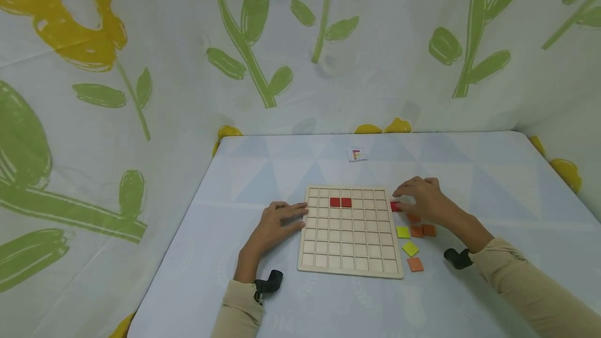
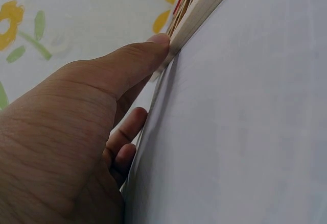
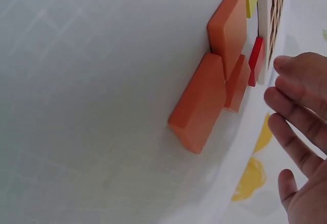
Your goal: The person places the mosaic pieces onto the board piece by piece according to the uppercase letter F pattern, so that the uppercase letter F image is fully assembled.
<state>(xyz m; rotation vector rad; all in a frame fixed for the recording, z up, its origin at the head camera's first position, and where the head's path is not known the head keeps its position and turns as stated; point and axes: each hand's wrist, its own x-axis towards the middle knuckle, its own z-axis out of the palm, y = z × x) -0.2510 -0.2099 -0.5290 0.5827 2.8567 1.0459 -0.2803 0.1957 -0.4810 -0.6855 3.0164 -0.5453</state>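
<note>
A wooden grid board [image 1: 347, 250] lies on the table, with two red tiles [image 1: 340, 202] side by side in its upper rows. My left hand [image 1: 276, 226] rests at the board's left edge, fingers spread; in the left wrist view the thumb [image 2: 138, 60] touches the wooden rim. Over a loose red tile [image 1: 394, 206] beside the board's right edge hovers my right hand [image 1: 424, 200], thumb and fingers apart. In the right wrist view that red tile [image 3: 256, 63] lies flat by the rim, the fingers [image 3: 294, 106] near it and holding nothing.
Several orange tiles [image 1: 429, 230] and two yellow tiles [image 1: 403, 232] lie loose right of the board. A small pattern card [image 1: 357, 154] sits toward the table's back edge. Flower-printed cloth [image 1: 328, 98] hangs behind the table [image 1: 225, 181].
</note>
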